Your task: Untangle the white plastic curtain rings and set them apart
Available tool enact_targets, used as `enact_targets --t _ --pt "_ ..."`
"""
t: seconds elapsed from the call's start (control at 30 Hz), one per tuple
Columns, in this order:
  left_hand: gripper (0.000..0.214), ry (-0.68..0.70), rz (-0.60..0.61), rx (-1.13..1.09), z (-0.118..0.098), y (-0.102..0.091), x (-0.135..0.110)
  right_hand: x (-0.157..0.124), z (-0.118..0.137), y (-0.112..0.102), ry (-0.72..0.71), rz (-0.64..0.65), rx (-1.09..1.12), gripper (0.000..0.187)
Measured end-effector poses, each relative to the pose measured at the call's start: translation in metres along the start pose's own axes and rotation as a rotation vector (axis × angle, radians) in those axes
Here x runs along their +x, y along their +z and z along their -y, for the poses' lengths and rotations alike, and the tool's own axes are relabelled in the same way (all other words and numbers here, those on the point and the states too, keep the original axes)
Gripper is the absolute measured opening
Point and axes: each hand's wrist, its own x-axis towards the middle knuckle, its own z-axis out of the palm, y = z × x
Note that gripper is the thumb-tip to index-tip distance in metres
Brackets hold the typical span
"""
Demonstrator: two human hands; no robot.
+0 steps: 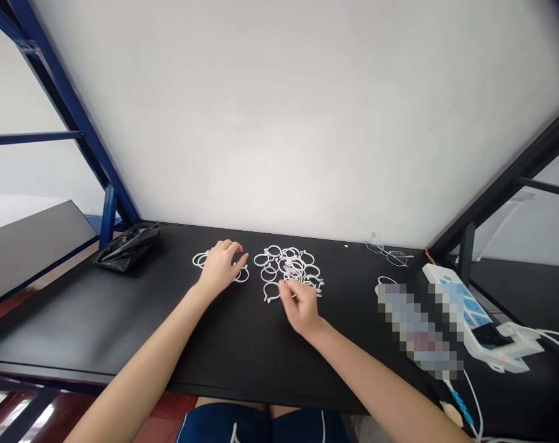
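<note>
Many white plastic rings [295, 266], each with small tabs at an opening, lie in a heap on the black table. Fingers spread and bent, my left hand [220, 264] rests over a smaller group of rings, which partly shows on both sides of it. One of these, a white ring [202, 254], peeks out to its left. At the front of the heap is my right hand [301, 306], closed in a pinch. Its fingertips meet the edge of a single white ring [265, 291]; the hand hides the exact contact.
A black plastic bag [128, 248] lies at the back left. On the right are eyeglasses [396, 258], a blurred-out phone-shaped object [420, 332] with a cord, and a white power strip [473, 317] with plugs and cables. A white wall [261, 123] rises behind the black table [242, 351].
</note>
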Motion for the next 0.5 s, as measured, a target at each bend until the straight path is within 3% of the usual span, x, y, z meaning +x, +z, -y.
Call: enact_targets --t 0.07,0.23,0.37,0.5 --pt "0.017 0.12 0.087 -0.135 -0.016 0.001 -0.005 -0.004 -0.002 0.003 -0.085 0.081 0.017 0.043" --pt "0.027 0.354 0.376 -0.321 -0.046 0.0 -0.017 0.001 -0.024 -0.005 -0.034 0.042 0.129 0.038" --pt "0.021 0.347 0.477 -0.332 -0.051 0.005 -0.022 0.005 -0.031 -0.009 0.069 -0.04 0.246 0.039" --pt "0.015 0.186 0.517 -0.466 -0.054 0.008 -0.023 0.003 -0.023 -0.008 0.098 -0.066 0.252 0.038"
